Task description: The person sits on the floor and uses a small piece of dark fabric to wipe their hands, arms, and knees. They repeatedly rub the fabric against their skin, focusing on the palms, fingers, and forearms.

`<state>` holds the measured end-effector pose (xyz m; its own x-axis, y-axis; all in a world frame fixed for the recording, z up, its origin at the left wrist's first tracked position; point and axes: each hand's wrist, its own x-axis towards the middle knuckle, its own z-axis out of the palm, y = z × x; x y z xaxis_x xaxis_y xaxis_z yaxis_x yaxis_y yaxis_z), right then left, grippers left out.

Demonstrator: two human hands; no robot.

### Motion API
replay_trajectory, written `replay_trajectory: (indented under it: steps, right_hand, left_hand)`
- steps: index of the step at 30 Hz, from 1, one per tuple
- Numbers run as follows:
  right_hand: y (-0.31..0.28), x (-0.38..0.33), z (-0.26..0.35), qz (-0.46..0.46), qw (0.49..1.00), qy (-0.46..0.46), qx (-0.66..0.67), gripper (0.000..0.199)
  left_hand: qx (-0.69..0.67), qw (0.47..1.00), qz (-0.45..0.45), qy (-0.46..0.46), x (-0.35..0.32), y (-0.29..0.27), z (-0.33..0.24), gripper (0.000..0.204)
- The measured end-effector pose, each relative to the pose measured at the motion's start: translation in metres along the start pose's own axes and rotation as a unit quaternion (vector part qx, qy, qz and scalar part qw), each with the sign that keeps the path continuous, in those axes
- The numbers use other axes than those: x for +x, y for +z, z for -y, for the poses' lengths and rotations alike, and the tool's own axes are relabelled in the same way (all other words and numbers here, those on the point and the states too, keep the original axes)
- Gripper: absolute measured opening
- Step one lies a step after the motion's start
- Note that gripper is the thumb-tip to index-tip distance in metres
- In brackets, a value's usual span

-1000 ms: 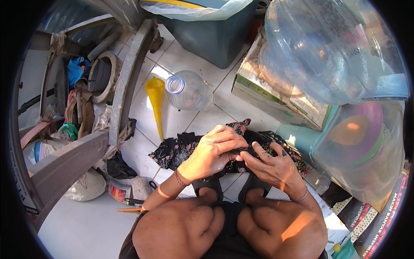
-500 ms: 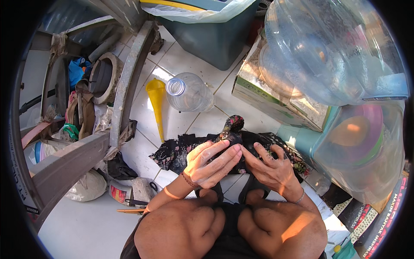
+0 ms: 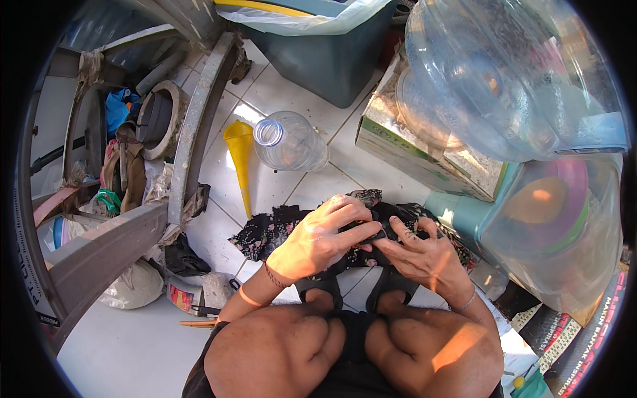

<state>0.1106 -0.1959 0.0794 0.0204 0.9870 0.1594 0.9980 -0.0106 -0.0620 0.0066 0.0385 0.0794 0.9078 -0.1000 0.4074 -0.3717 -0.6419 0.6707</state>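
Note:
A black cloth with a small floral print [image 3: 265, 232] lies bunched on the tiles in front of my feet. My left hand [image 3: 325, 232] is closed over a raised fold of it, fingers bent and pointing right. My right hand [image 3: 424, 255] meets it from the other side, thumb and fingers closed around a dark bit between the two hands; most of that bit is hidden by the fingers. Beyond the cloth stands a clear plastic bottle [image 3: 295, 146] with an uncapped mouth. A yellow funnel [image 3: 240, 156] lies just left of the bottle.
A grey bin [image 3: 312, 63] with a white liner stands at the far side. On the right are a cardboard box [image 3: 424, 152], a large clear water jug [image 3: 504, 79] and a clear tub [image 3: 551, 232]. A metal frame [image 3: 113, 245] with clutter borders the left.
My left hand has turned over and curled further around the cloth's fold. The fold that stood up between my hands is now lower and partly covered. The right hand has shifted slightly.

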Motion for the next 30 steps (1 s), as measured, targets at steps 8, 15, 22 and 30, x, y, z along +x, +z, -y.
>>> replay_trajectory:
  steps: [8,15,22,30]
  right_hand:
    - [-0.009,0.015,0.005,-0.052,0.982,0.098,0.156,0.021]
    - [-0.019,0.026,0.009,-0.110,0.962,0.138,0.206,0.020]
    - [-0.015,0.024,0.005,-0.080,0.980,0.086,0.159,0.021]
    - [-0.006,0.030,0.014,-0.076,0.959,0.132,0.237,0.020]
  left_hand:
    - [0.203,0.964,-0.109,0.129,-0.011,0.013,0.002,0.040]
    - [0.196,0.963,-0.116,0.142,-0.031,0.025,0.010,0.039]
    - [-0.050,0.943,-0.247,-0.216,-0.005,0.010,-0.001,0.030]
    - [0.080,0.971,-0.209,-0.082,-0.010,0.040,-0.016,0.032]
